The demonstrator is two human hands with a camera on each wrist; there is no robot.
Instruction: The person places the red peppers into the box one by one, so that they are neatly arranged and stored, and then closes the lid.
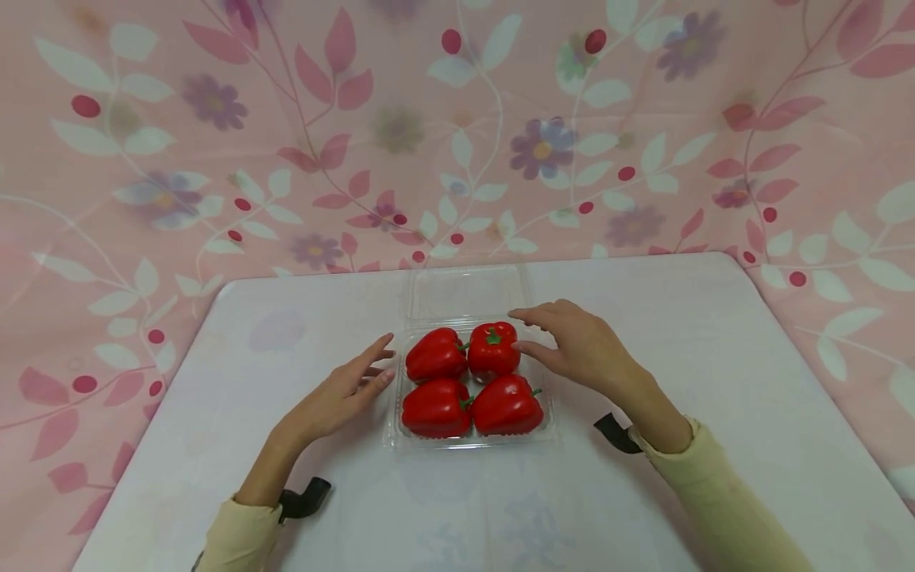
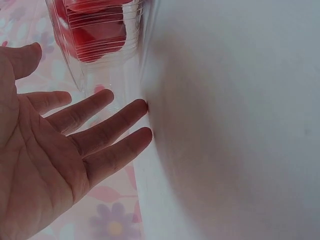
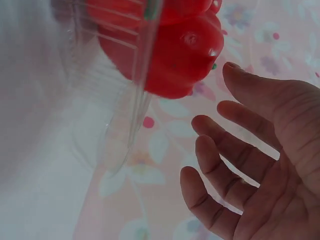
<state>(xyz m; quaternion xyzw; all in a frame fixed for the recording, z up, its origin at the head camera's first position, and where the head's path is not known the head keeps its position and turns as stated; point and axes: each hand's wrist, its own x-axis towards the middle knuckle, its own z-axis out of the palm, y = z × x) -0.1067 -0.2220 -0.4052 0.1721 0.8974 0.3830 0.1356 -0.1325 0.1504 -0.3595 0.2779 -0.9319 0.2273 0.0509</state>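
Observation:
A clear plastic clamshell box (image 1: pixel 468 442) lies on the table with its lid (image 1: pixel 468 292) folded back. Inside sit several red bell peppers, among them a front right one (image 1: pixel 507 405) and an upright back right one (image 1: pixel 493 349) with its green stem on top. My left hand (image 1: pixel 339 397) hovers at the box's left side, fingers spread, holding nothing; the left wrist view shows its palm facing the box wall. At the right, my right hand (image 1: pixel 582 345) has its thumb close to the back right pepper, fingers loosely bent and nothing in them.
The box stands on a white-covered table (image 1: pixel 457 508). A pink floral curtain (image 1: pixel 429 143) hangs behind the table's far edge and around its sides. Dark wrist-camera mounts (image 1: pixel 306 499) show beside both sleeves.

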